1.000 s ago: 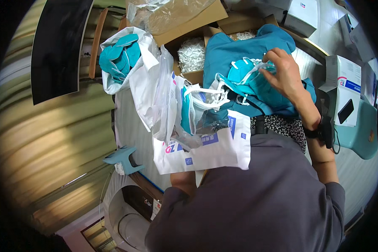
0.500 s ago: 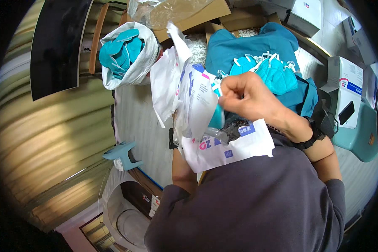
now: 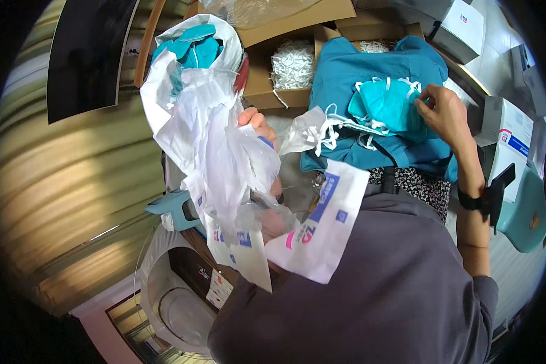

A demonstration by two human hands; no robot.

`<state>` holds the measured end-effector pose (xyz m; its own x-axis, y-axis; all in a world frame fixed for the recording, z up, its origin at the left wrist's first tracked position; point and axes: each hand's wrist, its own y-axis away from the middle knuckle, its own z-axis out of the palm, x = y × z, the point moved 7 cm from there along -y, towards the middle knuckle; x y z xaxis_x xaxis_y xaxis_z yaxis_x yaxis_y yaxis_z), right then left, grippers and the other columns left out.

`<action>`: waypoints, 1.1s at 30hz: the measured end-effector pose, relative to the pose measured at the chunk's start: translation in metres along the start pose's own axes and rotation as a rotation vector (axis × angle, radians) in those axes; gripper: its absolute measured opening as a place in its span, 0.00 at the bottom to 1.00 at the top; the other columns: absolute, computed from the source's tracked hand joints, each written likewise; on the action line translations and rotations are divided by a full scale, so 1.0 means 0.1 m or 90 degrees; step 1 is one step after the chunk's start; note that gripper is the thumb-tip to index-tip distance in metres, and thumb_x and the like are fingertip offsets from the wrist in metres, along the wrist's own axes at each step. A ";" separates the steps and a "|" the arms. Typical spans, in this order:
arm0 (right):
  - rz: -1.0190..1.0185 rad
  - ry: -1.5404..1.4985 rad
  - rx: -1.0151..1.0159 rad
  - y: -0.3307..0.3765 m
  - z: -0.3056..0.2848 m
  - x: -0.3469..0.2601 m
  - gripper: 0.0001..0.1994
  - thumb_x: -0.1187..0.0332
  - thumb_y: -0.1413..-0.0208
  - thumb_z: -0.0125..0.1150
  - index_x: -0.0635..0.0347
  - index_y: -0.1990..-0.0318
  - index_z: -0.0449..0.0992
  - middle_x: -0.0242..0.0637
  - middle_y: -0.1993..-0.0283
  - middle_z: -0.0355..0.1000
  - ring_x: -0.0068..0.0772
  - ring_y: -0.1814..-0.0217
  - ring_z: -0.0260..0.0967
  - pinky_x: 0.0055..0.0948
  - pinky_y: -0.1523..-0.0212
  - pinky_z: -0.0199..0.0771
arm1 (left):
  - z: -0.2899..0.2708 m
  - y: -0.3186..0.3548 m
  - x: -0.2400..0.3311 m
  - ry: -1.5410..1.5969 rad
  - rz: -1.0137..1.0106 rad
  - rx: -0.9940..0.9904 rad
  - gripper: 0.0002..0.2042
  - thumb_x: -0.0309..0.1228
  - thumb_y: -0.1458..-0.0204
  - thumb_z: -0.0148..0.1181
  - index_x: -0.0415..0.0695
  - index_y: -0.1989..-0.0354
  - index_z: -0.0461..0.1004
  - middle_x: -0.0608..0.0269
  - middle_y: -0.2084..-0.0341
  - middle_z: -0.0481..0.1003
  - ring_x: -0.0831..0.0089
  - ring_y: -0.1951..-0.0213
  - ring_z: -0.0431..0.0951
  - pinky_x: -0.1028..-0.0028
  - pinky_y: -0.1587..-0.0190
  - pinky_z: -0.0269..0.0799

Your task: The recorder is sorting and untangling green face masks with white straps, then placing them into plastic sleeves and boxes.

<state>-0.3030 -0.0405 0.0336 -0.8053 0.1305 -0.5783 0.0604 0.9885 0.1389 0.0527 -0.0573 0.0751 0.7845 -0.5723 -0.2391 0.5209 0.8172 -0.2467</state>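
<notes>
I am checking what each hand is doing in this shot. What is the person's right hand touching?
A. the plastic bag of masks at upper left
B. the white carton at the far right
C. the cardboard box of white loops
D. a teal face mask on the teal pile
D: the right hand has its fingertips on a teal face mask lying on the teal pile.

White plastic bag bundle (image 3: 215, 145) sits at L; brown cardboard box (image 3: 288, 67) behind it, w/ white shredded paper filler (image 3: 292, 64) inside. Teal face masks (image 3: 385, 103) lie on folded teal cloth (image 3: 370, 73) at R, white printed pouch (image 3: 321, 227) in front.
</notes>
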 end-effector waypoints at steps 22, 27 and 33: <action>-0.560 -0.266 0.039 -0.04 0.15 -1.59 0.34 0.58 0.57 0.72 0.50 0.40 0.69 0.41 0.31 0.60 0.47 0.25 0.48 0.61 0.27 0.40 | 0.57 -0.63 -0.08 -0.084 -0.037 -0.032 0.05 0.26 0.40 0.49 0.39 0.67 0.65 0.61 0.81 0.62 0.79 0.87 0.61 0.80 0.89 0.51; -0.352 -0.564 0.013 -0.27 0.26 -1.15 0.07 0.72 0.39 0.52 0.60 0.58 0.75 0.38 0.51 0.77 0.41 0.43 0.72 0.45 0.33 0.59 | 0.79 -0.50 0.29 -0.241 0.005 0.025 0.06 0.29 0.39 0.49 0.40 0.68 0.65 0.63 0.79 0.61 0.77 0.85 0.61 0.78 0.87 0.51; -0.283 -0.183 -0.047 -0.20 0.41 -0.31 0.13 0.65 0.49 0.62 0.54 0.55 0.78 0.41 0.43 0.71 0.49 0.31 0.58 0.61 0.27 0.40 | 0.84 -0.32 1.36 -0.709 0.390 0.247 0.10 0.34 0.38 0.48 0.41 0.57 0.68 0.61 0.65 0.68 0.71 0.68 0.68 0.69 0.68 0.62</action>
<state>-0.2549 -0.0615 0.0160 -0.5488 -0.2730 -0.7901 -0.2997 0.9466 -0.1188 0.1709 -0.1555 0.1299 0.6834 0.1026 0.7228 -0.0978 0.9940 -0.0487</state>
